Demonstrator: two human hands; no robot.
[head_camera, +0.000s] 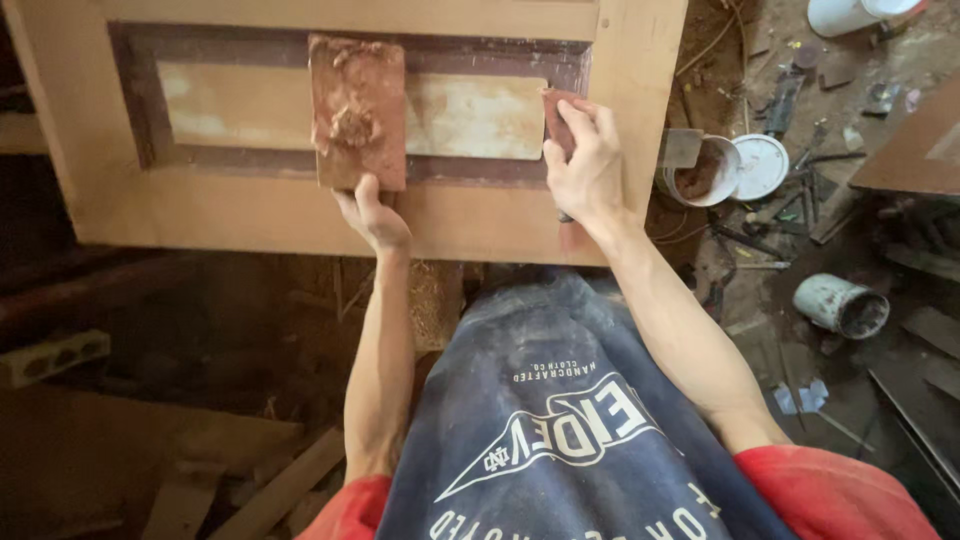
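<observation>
A wooden door panel lies flat before me, with a recessed frame of dark reddish-brown around a pale centre panel. My left hand grips the near edge of a flat rectangular board that carries a lump of reddish-brown putty. My right hand holds a small putty scraper, its blade pressed at the right end of the recessed frame. Reddish filler smears the board and the groove.
A white bucket of brown putty with a metal scraper in it stands to the right, beside a round white lid. A tipped grey can, tools and scraps litter the floor. Wooden planks lie at lower left.
</observation>
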